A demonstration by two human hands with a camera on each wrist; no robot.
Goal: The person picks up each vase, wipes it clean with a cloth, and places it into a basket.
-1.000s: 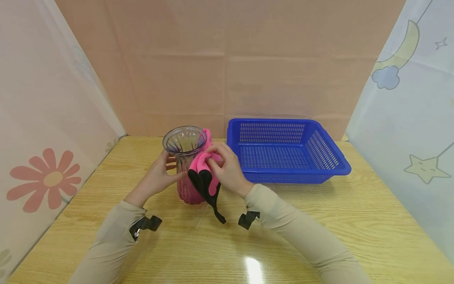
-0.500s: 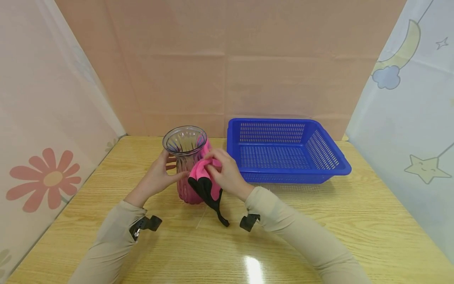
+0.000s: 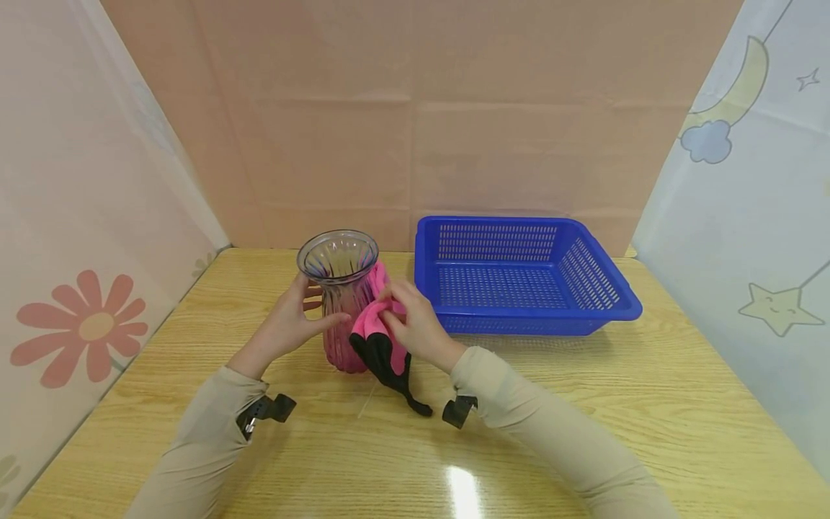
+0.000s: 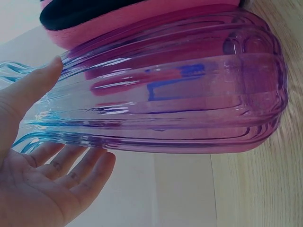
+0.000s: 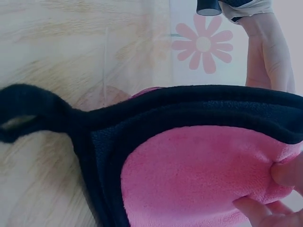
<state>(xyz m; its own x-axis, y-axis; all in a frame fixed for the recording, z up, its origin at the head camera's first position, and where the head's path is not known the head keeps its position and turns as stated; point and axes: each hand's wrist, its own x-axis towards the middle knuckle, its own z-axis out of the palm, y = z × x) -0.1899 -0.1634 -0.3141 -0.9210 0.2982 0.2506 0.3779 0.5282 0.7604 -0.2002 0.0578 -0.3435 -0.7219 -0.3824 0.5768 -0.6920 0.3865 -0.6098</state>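
Note:
A ribbed clear glass vase (image 3: 338, 349) with a pink-purple lower part stands upright on the table. My left hand (image 3: 289, 319) holds it round the neck from the left, thumb in front and fingers behind; the left wrist view shows the vase (image 4: 184, 101) between them. On the vase's right side, my right hand (image 3: 415, 324) pinches a plush pink cleaning cloth (image 3: 382, 357) with black edging. In the right wrist view, the thumb and fingers grip folds of the pink cloth (image 5: 184, 175), and a black hanging loop sticks out from its corner.
A blue plastic mesh basket (image 3: 519, 313) stands at the back right, just beyond my right hand. Fabric screens border the wooden table (image 3: 363, 461) at the back and sides. A thin pale line (image 3: 367, 398) lies on the wood before the vase.
My right hand has moved slightly down and to the right with the cloth, and the loop has swung rightward. The vase and my left hand have stayed in place.

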